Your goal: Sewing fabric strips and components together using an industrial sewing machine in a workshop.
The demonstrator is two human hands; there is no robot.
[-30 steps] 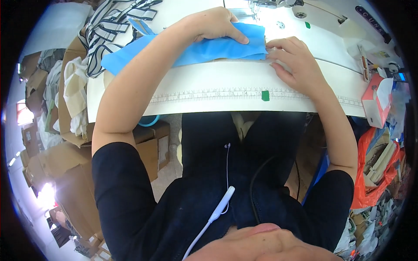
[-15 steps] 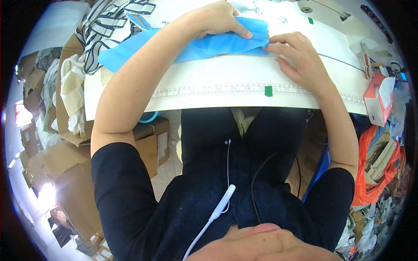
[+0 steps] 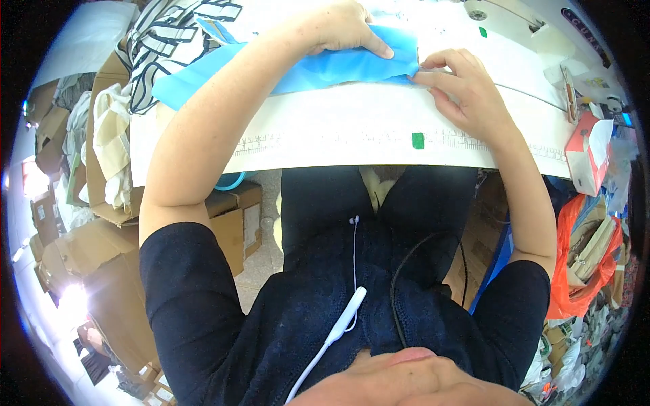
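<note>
A long piece of blue cloth (image 3: 325, 70) lies slantwise across the far part of the white table, its left end under my left forearm. My left hand (image 3: 342, 28) is closed on its far side, the thumb pressed flat on top and the other fingers mostly hidden. At the cloth's right end, the thumb side of my right hand (image 3: 467, 91) faces me, and its fingertips pinch the edge near the corner. Striped black-and-white fabric strips (image 3: 162, 47) lie heaped beyond the cloth's left end.
The white table (image 3: 325, 149) carries a printed ruler and a green tape piece (image 3: 418, 141) along its near edge. Thread snips (image 3: 570, 95) and a pink tissue box (image 3: 588, 152) are at right. Cardboard boxes (image 3: 101, 271) stand at left; an orange-red bag (image 3: 562, 284) hangs at right.
The blue cloth's near edge by my right fingertips has drawn slightly away from me. Both hands keep almost the same places.
</note>
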